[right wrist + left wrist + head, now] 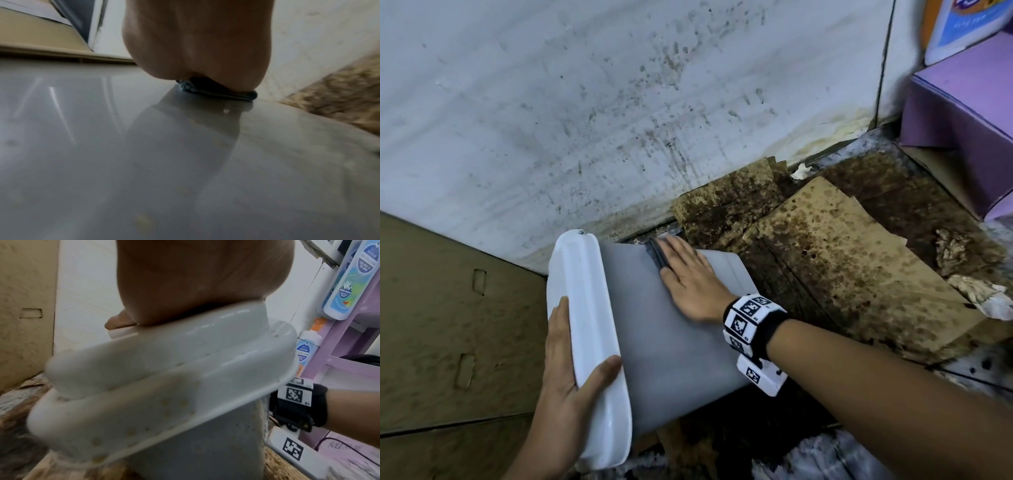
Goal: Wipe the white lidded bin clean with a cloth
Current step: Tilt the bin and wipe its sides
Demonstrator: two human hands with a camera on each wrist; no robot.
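Note:
The white lidded bin (667, 342) is tipped over toward me, its grey side facing up and its white lid (589, 329) turned to the left. My left hand (571, 383) grips the lid, thumb over its near edge and fingers behind it. My right hand (688, 277) lies flat on the bin's side with straight fingers, pressing a dark grey-blue cloth (657, 257) against it; only the cloth's edge shows past the fingertips. In the right wrist view the cloth (216, 92) peeks from under the palm on the glossy bin wall (102, 146). The left wrist view shows the lid (154, 378) with brownish specks.
A stained white wall (619, 102) rises behind the bin. Dirty, blotched cardboard (842, 267) covers the floor to the right, with crumpled paper (983, 294) on it. A cardboard box (448, 325) stands at left, a purple box (962, 137) at far right.

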